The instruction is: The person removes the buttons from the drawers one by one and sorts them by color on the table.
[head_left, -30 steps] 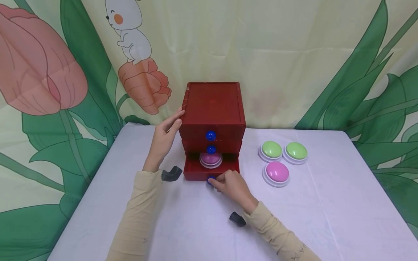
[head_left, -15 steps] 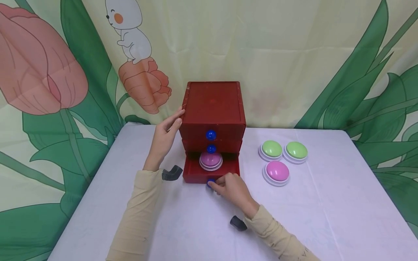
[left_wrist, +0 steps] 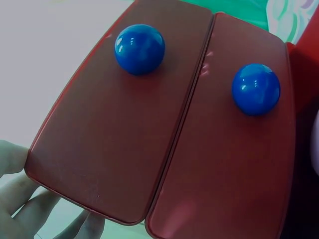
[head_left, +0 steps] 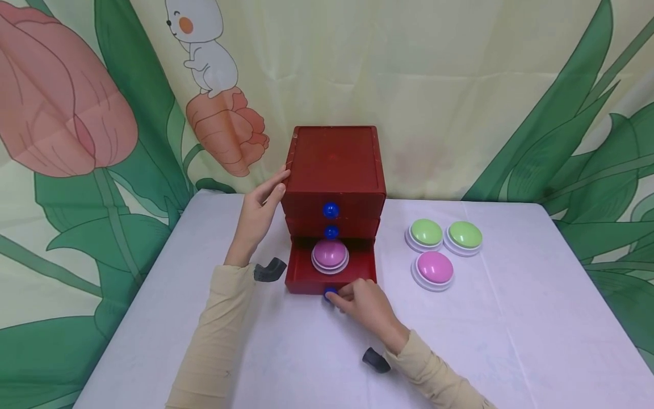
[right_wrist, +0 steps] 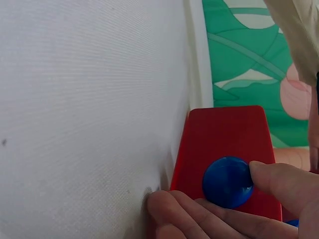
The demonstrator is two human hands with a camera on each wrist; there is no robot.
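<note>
A small red drawer cabinet (head_left: 334,162) with blue round knobs stands at the middle of the table. Its bottom drawer (head_left: 300,277) is pulled out, and a pink dome button on a white base (head_left: 329,254) sits inside. My right hand (head_left: 369,308) pinches the bottom drawer's blue knob (right_wrist: 228,181) between thumb and fingers. With fingers fairly straight, my left hand (head_left: 257,221) rests against the cabinet's left side near the top. The upper two drawers are closed; their knobs show in the left wrist view, the top knob (left_wrist: 139,50) and the middle knob (left_wrist: 256,89).
Right of the cabinet, two green dome buttons, one left (head_left: 426,233) and one right (head_left: 465,235), stand behind another pink dome button (head_left: 434,268). A white cloth covers the table (head_left: 511,318). Behind it hangs a printed curtain (head_left: 434,102). Black pieces show beside both wrists.
The bottom drawer has slid further out toward me with my right hand on its knob, and more of the pink button inside shows. My left hand has stayed on the cabinet's side.
</note>
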